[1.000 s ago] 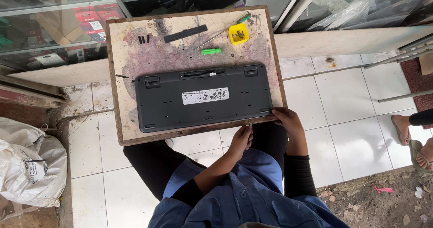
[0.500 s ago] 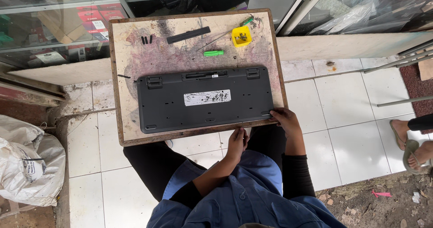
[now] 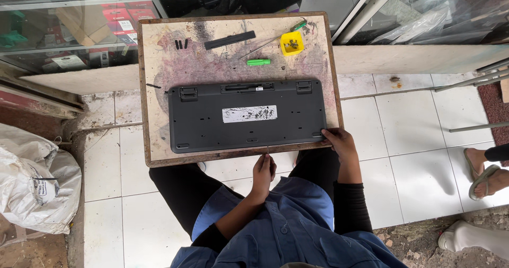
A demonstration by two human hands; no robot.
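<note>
Black plastic keyboard [image 3: 246, 115] lies face down, its underside with a white label up, on the worn wooden counter [image 3: 159, 88]. Right hand [image 3: 339, 142] grips its near right corner, fingers curled over the edge. Left hand [image 3: 263, 170] is closed around a thin tool just below the counter's near edge. Small yellow plastic tray [image 3: 291, 43] and green-handled screwdriver [image 3: 259, 62] lie beyond the keyboard.

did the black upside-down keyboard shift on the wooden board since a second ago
No. The black keyboard lies as before, its near edge along the wooden board front, right hand at its corner.
</note>
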